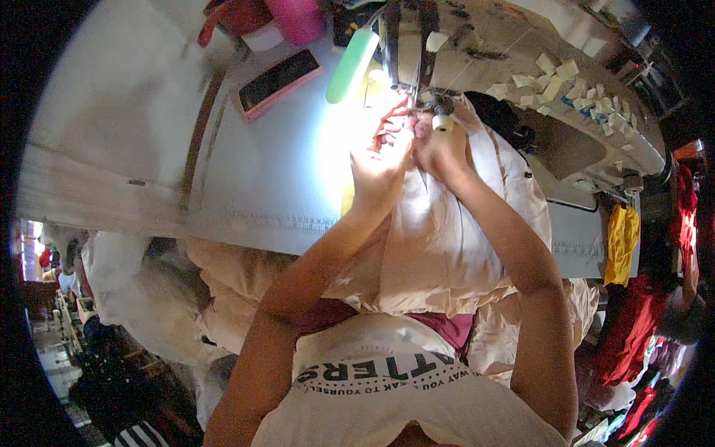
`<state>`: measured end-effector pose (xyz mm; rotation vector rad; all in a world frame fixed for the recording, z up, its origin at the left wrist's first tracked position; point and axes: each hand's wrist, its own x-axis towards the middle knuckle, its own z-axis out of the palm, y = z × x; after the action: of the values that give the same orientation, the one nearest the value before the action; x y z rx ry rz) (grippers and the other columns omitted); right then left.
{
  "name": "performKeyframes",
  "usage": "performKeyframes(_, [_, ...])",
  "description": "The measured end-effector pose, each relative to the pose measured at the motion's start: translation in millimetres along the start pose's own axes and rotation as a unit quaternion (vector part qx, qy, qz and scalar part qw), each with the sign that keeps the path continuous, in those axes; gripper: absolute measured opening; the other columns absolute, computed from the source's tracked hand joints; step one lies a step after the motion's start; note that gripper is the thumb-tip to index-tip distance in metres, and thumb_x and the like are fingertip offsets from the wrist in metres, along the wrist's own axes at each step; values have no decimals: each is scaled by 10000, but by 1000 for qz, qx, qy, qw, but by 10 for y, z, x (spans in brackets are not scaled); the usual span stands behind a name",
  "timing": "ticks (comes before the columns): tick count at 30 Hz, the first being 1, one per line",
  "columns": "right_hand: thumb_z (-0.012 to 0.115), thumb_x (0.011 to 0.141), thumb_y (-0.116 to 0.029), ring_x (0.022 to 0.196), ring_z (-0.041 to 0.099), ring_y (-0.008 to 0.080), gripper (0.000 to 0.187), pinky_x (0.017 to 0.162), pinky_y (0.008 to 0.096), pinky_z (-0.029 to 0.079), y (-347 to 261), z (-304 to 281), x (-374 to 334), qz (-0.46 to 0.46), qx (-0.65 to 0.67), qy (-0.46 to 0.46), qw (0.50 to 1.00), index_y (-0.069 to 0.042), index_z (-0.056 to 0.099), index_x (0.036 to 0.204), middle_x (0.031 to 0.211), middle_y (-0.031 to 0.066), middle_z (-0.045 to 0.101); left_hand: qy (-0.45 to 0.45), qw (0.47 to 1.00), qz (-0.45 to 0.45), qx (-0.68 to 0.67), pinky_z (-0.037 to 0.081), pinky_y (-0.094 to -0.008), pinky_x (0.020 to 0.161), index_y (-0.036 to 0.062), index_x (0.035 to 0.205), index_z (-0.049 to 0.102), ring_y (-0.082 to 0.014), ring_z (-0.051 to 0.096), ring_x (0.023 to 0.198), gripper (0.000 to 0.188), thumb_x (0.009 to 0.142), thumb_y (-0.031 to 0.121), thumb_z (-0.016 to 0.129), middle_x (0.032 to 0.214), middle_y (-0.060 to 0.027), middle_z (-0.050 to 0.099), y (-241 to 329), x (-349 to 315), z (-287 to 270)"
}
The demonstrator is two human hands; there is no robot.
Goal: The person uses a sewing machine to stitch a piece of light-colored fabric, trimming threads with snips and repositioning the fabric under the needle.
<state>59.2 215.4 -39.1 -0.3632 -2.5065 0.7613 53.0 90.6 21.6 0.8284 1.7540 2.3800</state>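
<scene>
Head view, seen from above. I see the sewing machine (484,74) across the upper right, with pale paper tags (553,78) stuck along its body. The pale cloth (432,216) lies beneath the machine's front end, drapes over the near edge of the worktop (261,160) and gathers in folds at the person's lap. The left hand (382,153) is at the cloth's far end, its fingers bent and close together just beside the machine's front end; glare hides the fingertips, so I cannot tell whether they pinch the fabric. The right hand (443,153) lies just beside it, on the cloth, partly covered by a round white knob (442,124); I cannot tell whether its fingers are closed on anything. A green lamp (353,65) stands tilted above and to the left of the hands, lighting them strongly. Farther left, a phone (279,83) in a pink case lies on the worktop, well apart from the cloth. A ruler strip (290,223) runs along the near edge. At the right, a yellow cloth (620,242) hangs beside the worktop, near heaped red fabric (633,328).
</scene>
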Motion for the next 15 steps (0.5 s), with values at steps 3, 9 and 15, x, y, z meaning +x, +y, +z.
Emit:
performKeyframes(3, [570,759,-337,662,608,350,238,615,453,478,-184,-119,-26,-25,-17,6,1000,-109,636,760,710,145,628,33,996,-67,39,416,-185,675,-17,1136,521,-63,499,722,394,748,-22,589,928,-52,602,100,-54,8])
performKeyframes(9, [597,731,-370,676,612,353,318,635,438,486,-57,-68,1,35,-5,-31,999,-59,641,782,723,181,629,45,998,-39,-16,414,-196,731,-19,1102,529,-81,537,791,356,750,-16,588,890,-46,600,38,-31,93])
performKeyframes(15, [591,729,-377,668,612,352,328,630,439,485,-15,-71,2,24,-44,-57,997,-57,644,779,714,191,624,51,997,-43,-29,408,-195,746,-22,1061,550,-90,534,802,305,757,-16,576,871,-44,591,56,-29,106])
